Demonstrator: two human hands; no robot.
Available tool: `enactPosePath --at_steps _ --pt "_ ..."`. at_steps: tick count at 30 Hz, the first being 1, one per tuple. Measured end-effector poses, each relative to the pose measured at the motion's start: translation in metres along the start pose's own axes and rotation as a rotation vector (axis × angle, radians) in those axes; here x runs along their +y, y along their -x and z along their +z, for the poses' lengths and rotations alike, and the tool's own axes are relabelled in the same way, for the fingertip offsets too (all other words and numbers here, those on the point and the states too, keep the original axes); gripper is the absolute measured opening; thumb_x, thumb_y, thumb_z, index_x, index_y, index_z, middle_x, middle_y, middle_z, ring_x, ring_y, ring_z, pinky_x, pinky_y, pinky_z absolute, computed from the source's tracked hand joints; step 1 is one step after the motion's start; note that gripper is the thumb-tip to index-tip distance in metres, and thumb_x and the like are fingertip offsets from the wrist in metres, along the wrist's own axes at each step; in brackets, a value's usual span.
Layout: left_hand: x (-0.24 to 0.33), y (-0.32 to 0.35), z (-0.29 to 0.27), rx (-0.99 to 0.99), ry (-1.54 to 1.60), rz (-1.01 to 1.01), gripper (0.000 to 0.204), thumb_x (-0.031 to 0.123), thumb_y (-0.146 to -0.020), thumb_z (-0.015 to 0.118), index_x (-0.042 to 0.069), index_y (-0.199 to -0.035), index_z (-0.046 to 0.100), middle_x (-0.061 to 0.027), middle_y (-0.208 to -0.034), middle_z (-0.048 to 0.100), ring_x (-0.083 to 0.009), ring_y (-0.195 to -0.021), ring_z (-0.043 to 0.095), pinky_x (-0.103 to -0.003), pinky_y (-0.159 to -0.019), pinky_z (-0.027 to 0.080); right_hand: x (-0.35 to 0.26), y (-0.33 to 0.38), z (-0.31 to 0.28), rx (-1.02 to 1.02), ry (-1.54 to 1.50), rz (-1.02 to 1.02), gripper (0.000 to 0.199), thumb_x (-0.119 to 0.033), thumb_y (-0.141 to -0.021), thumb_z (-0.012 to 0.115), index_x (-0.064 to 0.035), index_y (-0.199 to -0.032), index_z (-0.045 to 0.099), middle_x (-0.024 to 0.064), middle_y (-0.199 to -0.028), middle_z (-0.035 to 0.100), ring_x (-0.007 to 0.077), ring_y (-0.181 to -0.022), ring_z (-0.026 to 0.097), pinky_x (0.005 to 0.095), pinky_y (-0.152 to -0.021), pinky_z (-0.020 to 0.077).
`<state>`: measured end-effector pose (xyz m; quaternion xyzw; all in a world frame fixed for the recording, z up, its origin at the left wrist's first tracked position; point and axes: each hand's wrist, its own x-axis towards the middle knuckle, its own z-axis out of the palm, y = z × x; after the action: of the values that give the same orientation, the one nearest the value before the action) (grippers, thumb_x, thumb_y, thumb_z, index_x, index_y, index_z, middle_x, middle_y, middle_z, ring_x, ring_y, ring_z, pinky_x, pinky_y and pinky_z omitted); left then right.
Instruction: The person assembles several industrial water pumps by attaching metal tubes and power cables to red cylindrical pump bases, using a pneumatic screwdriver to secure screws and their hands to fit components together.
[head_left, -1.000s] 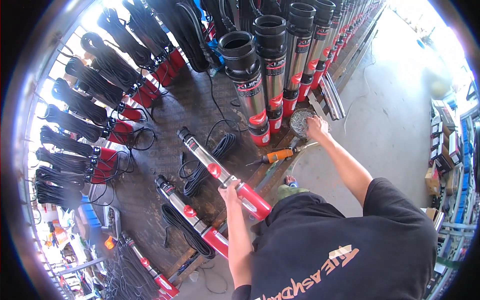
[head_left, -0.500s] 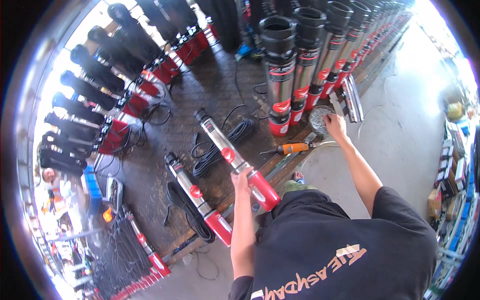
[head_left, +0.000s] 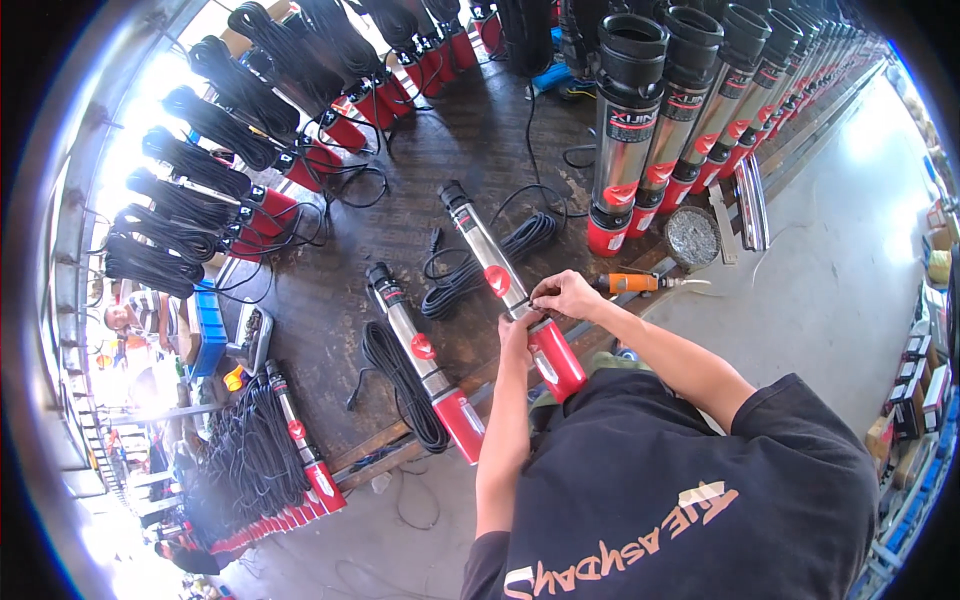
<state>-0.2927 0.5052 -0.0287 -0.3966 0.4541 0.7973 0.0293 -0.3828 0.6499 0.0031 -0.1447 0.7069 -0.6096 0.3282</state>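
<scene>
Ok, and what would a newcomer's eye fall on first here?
Probably the row of upright steel-and-red cylinders receding at the upper right. Next, the slanting cylinder near the middle, held by the left hand, with the right hand at its joint. Then the bundled black cables fanned along the upper left.

Upright pumps [head_left: 628, 140] stand in a row along the right edge of the worktop [head_left: 325, 335], metal strips [head_left: 753, 205] just beside them. Black cable coils [head_left: 222, 125] crowd its left side. Nearby sit a blue bin [head_left: 210, 345] and an orange object [head_left: 235, 379]. Beyond, a person [head_left: 150, 312] wears stripes. Boxes [head_left: 912, 390] line the far right, past grey floor [head_left: 820, 310].
</scene>
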Motion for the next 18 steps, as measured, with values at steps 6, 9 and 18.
enactPosePath --at_steps 6,9,18 --pt "-0.002 -0.002 -0.003 -0.014 0.018 0.017 0.055 -0.002 -0.075 0.073 0.001 -0.122 0.045 -0.0143 -0.100 0.063 -0.0260 -0.083 0.069 -0.039 -0.068 0.062 0.003 -0.006 0.005 0.038 -0.038 0.110 0.024 -0.014 -0.087 0.077 -0.0007 -0.105 0.069 0.0004 -0.083 0.067 0.0097 -0.071 0.061 0.0253 -0.064 0.0511" --pt "-0.002 -0.001 -0.004 -0.012 0.018 0.018 0.057 -0.001 -0.074 0.074 0.002 -0.122 0.045 -0.0141 -0.101 0.063 -0.0254 -0.083 0.069 -0.039 -0.067 0.061 0.010 0.000 0.006 -0.009 -0.335 0.359 0.036 -0.021 -0.087 0.079 -0.0039 -0.115 0.065 -0.0011 -0.085 0.063 0.0089 -0.070 0.058 0.0248 -0.059 0.0488" --pt "-0.003 0.001 -0.008 -0.019 -0.058 -0.002 0.062 0.010 -0.071 0.080 0.008 -0.122 0.045 -0.0116 -0.099 0.062 -0.0225 -0.081 0.067 -0.036 -0.062 0.058 0.085 0.024 -0.074 0.587 -1.231 0.810 0.040 -0.048 -0.096 0.062 -0.0113 -0.112 0.057 0.0085 -0.091 0.072 0.0194 -0.071 0.073 0.0208 -0.039 0.0484"
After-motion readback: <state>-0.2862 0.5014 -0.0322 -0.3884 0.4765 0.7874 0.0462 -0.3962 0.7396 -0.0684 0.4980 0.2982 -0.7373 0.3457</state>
